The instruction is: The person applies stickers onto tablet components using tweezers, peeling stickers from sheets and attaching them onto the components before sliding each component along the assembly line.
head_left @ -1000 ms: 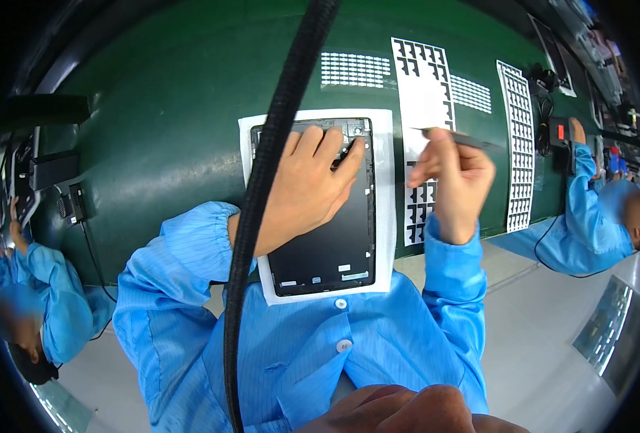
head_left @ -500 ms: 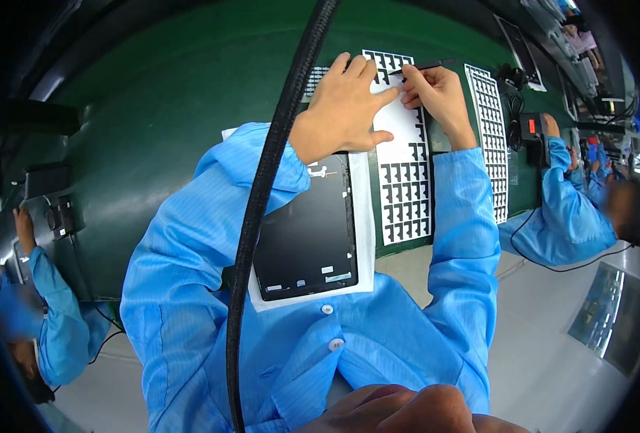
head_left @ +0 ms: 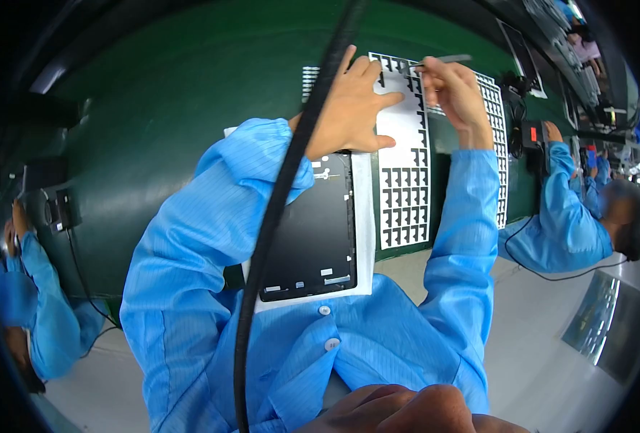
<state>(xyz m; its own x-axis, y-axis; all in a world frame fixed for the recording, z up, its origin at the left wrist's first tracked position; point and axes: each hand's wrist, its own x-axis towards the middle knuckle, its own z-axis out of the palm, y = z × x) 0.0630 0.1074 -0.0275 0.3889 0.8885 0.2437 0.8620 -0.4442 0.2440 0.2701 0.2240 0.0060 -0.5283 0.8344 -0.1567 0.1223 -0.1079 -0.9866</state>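
My left hand lies flat with its fingers spread, thumb and fingertips over the left edge of a white sheet of black die-cut stickers. The upper middle of that sheet is bare white backing. Pinched in my right hand are slim tweezers, blurred by motion, with the tip end close to stickers at the sheet's upper right. Below my left wrist is a black tablet-like panel with small white labels and parts along its edges, lying on a white pad.
A second sticker sheet lies to the right, partly behind my right forearm. A small sheet of pale parts is beyond my left hand. A black cable crosses the view. Co-workers in blue sit on both sides, near black devices with cords.
My right hand has shifted slightly right, and the tweezers with it; it sits a little off the sheet's edge. My left hand has stayed nearly in place. The view has shifted slightly.
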